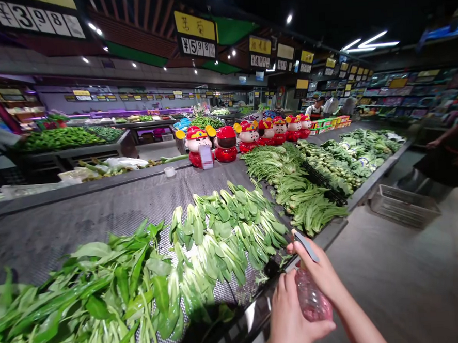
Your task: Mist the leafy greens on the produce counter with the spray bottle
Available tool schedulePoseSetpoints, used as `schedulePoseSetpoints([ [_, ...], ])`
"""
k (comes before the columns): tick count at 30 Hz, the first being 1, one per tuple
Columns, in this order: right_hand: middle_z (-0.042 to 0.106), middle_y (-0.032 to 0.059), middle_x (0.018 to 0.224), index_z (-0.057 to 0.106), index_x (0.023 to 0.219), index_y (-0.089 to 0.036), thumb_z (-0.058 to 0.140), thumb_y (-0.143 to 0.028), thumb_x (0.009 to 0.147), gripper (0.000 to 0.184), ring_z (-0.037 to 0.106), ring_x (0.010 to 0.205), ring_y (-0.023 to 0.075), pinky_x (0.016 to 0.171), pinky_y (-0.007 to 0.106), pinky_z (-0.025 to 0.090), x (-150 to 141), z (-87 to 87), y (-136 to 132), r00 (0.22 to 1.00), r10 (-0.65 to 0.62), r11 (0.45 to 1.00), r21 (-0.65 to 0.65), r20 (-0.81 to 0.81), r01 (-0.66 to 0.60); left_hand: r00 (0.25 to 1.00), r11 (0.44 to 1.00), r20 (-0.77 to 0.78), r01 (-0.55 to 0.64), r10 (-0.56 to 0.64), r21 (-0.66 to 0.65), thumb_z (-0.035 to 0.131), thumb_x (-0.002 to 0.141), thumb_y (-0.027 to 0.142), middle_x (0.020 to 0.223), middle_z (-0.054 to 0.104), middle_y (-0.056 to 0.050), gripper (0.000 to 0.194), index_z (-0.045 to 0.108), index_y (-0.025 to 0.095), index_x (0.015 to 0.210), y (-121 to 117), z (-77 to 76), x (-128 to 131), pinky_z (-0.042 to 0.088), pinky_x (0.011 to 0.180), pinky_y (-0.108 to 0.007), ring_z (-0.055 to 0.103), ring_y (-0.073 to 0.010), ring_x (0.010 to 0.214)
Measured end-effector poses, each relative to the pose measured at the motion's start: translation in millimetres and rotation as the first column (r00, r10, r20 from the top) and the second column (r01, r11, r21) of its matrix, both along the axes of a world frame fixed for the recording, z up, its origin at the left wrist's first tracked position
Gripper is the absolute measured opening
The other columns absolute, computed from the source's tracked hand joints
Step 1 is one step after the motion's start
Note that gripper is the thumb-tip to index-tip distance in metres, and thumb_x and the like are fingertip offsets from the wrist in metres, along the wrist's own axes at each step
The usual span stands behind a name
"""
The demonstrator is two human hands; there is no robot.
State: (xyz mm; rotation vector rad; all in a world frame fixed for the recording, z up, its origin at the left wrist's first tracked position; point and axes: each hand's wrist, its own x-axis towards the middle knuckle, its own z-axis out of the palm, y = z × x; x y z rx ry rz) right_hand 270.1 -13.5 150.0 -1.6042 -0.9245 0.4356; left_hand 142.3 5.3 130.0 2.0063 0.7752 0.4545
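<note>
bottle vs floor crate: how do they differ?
The bottle is held in two hands; the crate sits on the floor. The bottle is rounded and pinkish, the crate boxy and greyish. The bottle is topped by a grey trigger; the crate has an open top. Shared: neither rests on the vegetable stand.

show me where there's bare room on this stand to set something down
The widest patch is the dark mat, between the long-leaved greens and bok choy in front and the back rim behind. Only a thin strip shows between the bok choy and the bundled greens. Crowded: front left, under long-leaved greens.
</note>
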Motion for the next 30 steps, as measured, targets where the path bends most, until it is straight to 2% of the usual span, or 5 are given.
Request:
schedulePoseSetpoints([
  [8,0.065,0.0076,0.097,0.054,0.116,-0.018,0.046,-0.05,0.083,0.046,0.06,0.091,0.0229,0.082,0.034,0.046,2.5,-25.3,-12.5,1.0,-0.011,0.992,-0.122,-0.017,0.008,0.999,0.995,-0.049,0.006,-0.011,-0.096,0.079,0.042,0.03,0.113,0.05,-0.006,0.085,0.039,0.021,0.117,-14.8,-18.6,2.4,0.034,0.095,-0.034,0.046,-0.0256,0.108],
  [14,0.06,0.0027,0.068,0.057,0.071,-0.021,0.038,-0.049,0.087,0.037,0.057,0.069,0.0194,0.069,0.029,0.044,15.8,-31.1,-30.3,0.995,0.052,0.986,-0.162,0.087,-0.037,0.993,0.994,-0.114,-0.029,0.017,-0.109,0.077,0.038,0.031,0.108,0.052,-0.008,0.084,0.041,0.019,0.113,-37.5,-35.3,22.3,0.037,0.094,-0.037,0.049,-0.0286,0.104],
  [17,0.057,0.0017,0.064,0.053,0.062,-0.021,0.037,-0.048,0.088,0.04,0.056,0.066,0.0185,0.068,0.028,0.043,29.2,-36.3,-44.2,0.993,0.061,0.985,-0.165,0.099,-0.044,0.995,0.991,-0.092,-0.055,0.044,-0.119,0.078,0.033,0.032,0.104,0.053,-0.006,0.085,0.045,0.021,0.11,-53.7,-42.5,37.2,0.039,0.091,-0.037,0.051,-0.0291,0.1],
  [25,0.064,0.0059,0.092,0.06,0.09,-0.021,0.043,-0.048,0.084,0.032,0.058,0.089,0.0225,0.08,0.03,0.042,66.4,-34.5,-86.0,0.987,0.157,0.979,-0.136,0.04,-0.15,0.993,0.983,0.021,-0.115,0.12,-0.144,0.079,0.034,0.031,0.103,0.055,-0.005,0.083,0.047,0.021,0.11,-102.5,-39.9,70.1,0.044,0.086,-0.035,0.054,-0.0281,0.095],
  [30,0.062,0.0033,0.075,0.057,0.075,-0.021,0.039,-0.047,0.087,0.033,0.058,0.076,0.0202,0.075,0.029,0.042,74.0,-39.5,-101.3,0.963,0.257,0.961,-0.128,0.08,-0.246,0.991,0.99,-0.031,-0.131,0.129,-0.054,0.076,0.042,0.034,0.104,0.055,-0.007,0.072,0.05,0.02,0.108,-128.6,-35.6,75.3,0.044,0.084,-0.036,0.054,-0.0281,0.094],
])
